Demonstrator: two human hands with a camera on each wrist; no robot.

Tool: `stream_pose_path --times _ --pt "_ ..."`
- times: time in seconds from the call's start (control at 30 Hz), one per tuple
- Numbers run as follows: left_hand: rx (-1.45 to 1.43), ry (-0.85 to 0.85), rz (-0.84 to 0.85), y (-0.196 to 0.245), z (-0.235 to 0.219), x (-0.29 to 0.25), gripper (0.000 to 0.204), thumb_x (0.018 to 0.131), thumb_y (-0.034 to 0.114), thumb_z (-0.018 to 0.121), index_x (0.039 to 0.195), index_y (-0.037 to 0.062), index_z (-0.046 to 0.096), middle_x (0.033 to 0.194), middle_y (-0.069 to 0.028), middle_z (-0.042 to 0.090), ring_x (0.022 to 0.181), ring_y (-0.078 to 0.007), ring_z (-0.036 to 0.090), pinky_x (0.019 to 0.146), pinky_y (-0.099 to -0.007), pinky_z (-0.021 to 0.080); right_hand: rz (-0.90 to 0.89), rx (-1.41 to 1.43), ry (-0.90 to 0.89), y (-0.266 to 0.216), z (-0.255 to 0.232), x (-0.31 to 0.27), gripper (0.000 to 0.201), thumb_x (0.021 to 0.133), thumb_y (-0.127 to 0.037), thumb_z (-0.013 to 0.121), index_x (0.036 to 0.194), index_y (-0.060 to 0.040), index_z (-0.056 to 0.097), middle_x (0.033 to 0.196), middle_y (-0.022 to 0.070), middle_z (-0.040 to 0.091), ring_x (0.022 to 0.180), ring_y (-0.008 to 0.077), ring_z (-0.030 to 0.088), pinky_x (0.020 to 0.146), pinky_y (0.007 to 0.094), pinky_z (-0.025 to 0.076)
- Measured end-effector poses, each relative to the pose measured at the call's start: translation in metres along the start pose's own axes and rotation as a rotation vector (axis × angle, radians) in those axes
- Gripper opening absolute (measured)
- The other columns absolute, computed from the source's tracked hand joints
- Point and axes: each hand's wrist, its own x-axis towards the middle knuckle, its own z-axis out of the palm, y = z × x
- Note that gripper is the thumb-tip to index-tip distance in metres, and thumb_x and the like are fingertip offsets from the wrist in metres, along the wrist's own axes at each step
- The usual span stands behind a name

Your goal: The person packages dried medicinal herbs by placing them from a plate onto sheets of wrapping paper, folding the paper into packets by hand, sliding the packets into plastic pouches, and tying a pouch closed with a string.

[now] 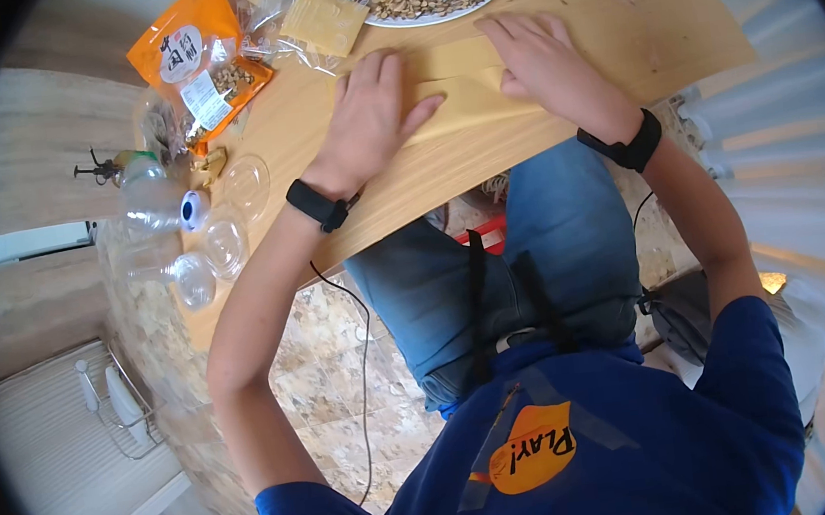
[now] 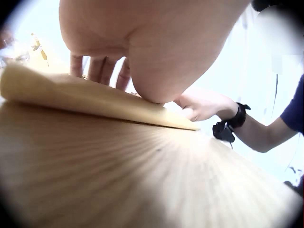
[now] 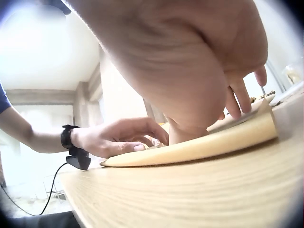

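Note:
A tan sheet of paper lies on the wooden table near its front edge, with a folded strip across it. My left hand rests on its left part, fingers extended and thumb pointing right. On its right part lies my right hand, fingers reaching forward and thumb on the paper. In the left wrist view the paper's near edge stands slightly raised off the tabletop under the palm. The right wrist view shows the folded edge curving up beneath the right hand.
A white plate of dried slices stands behind the paper. To its left are a clear bag with yellow squares and an orange pouch. Clear plastic bottles and plastic cups are at the table's left.

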Motion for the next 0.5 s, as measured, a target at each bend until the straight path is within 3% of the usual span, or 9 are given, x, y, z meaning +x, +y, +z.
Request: stream_pose_path --times 0.03,0.07,0.13,0.17,0.23,0.33,0.5 --pt "0.075 0.162 0.035 -0.004 0.003 -0.002 0.054 0.094 0.039 0.077 0.131 0.0029 0.059 0.125 -0.0166 0.064 0.117 -0.0398 0.061 0.098 -0.0483 0.050 0.015 0.047 -0.053 0.002 0.000 -0.001 0.058 0.081 -0.007 0.067 0.137 -0.0024 0.051 0.126 0.0143 0.060 0.128 0.0293 0.056 0.112 0.0473 0.037" --pt "0.079 0.158 0.043 -0.010 0.005 -0.004 0.054 0.094 0.039 0.077 0.131 0.0029 0.059 0.125 -0.0166 0.064 0.117 -0.0398 0.061 0.098 -0.0483 0.050 0.029 0.096 -0.105 0.003 0.000 -0.002 0.058 0.081 -0.007 0.067 0.137 -0.0028 0.051 0.125 0.0143 0.060 0.128 0.0296 0.055 0.112 0.0472 0.037" --pt "-0.011 -0.043 -0.083 -0.020 0.000 -0.003 0.076 0.092 0.049 0.077 0.145 0.0043 0.047 0.135 -0.0200 0.057 0.129 -0.0397 0.054 0.108 -0.0529 0.041 0.047 0.094 -0.149 0.005 -0.003 0.001 0.059 0.080 -0.008 0.067 0.137 -0.0034 0.051 0.125 0.0139 0.060 0.129 0.0298 0.054 0.112 0.0476 0.037" --pt "-0.004 -0.046 -0.079 -0.026 -0.003 -0.002 0.076 0.092 0.049 0.077 0.145 0.0043 0.047 0.135 -0.0200 0.057 0.129 -0.0397 0.054 0.108 -0.0529 0.041 0.058 0.092 -0.201 0.005 -0.004 0.004 0.060 0.080 -0.009 0.067 0.138 -0.0041 0.052 0.126 0.0135 0.060 0.130 0.0300 0.053 0.112 0.0481 0.037" --pt "0.043 -0.236 -0.199 -0.027 -0.017 0.004 0.084 0.087 0.054 0.081 0.146 0.0038 0.049 0.138 -0.0219 0.056 0.132 -0.0392 0.053 0.111 -0.0512 0.039 0.075 0.094 -0.205 0.008 -0.001 0.005 0.061 0.079 -0.011 0.067 0.138 -0.0044 0.052 0.125 0.0133 0.060 0.130 0.0302 0.053 0.112 0.0477 0.036" --pt "0.056 -0.250 -0.175 -0.039 -0.023 0.011 0.079 0.085 0.046 0.085 0.141 -0.0005 0.053 0.128 -0.0185 0.060 0.123 -0.0345 0.059 0.108 -0.0435 0.047 0.078 0.102 -0.243 0.018 0.002 0.007 0.062 0.078 -0.014 0.069 0.137 -0.0051 0.053 0.124 0.0128 0.059 0.129 0.0301 0.052 0.110 0.0463 0.035" --pt "-0.089 -0.343 -0.215 -0.040 -0.027 0.025 0.079 0.081 0.042 0.089 0.138 -0.0014 0.057 0.128 -0.0165 0.061 0.123 -0.0322 0.060 0.108 -0.0417 0.047 0.070 0.159 -0.379 0.029 0.001 0.014 0.055 0.077 -0.015 0.070 0.129 -0.0052 0.057 0.121 0.0124 0.060 0.127 0.0293 0.053 0.107 0.0436 0.035"
